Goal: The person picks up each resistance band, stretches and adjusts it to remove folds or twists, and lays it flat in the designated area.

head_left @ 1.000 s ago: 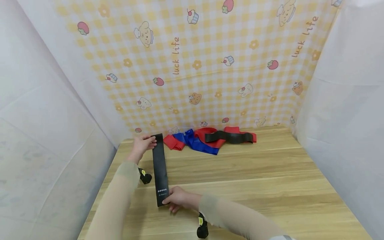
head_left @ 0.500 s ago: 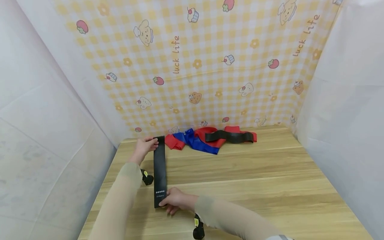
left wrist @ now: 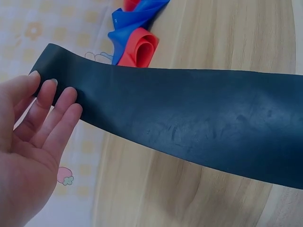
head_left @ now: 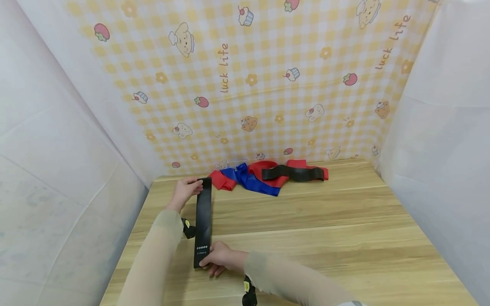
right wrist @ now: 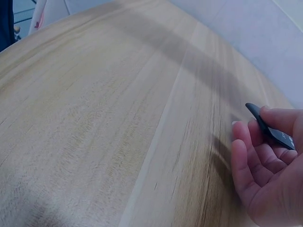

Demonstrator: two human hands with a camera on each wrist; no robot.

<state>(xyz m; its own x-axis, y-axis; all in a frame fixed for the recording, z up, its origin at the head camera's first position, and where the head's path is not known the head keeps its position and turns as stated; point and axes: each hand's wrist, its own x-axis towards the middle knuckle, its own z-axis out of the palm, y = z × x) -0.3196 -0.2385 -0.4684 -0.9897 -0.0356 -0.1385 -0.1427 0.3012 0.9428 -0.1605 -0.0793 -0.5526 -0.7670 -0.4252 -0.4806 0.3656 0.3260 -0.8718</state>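
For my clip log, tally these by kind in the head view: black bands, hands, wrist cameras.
Black bands: 2, one held, one lying loose
Hands: 2
Wrist cameras: 2
Total: 6

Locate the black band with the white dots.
In the head view, the black band is held left of centre, its far end in the left hand and its near end in the right hand.
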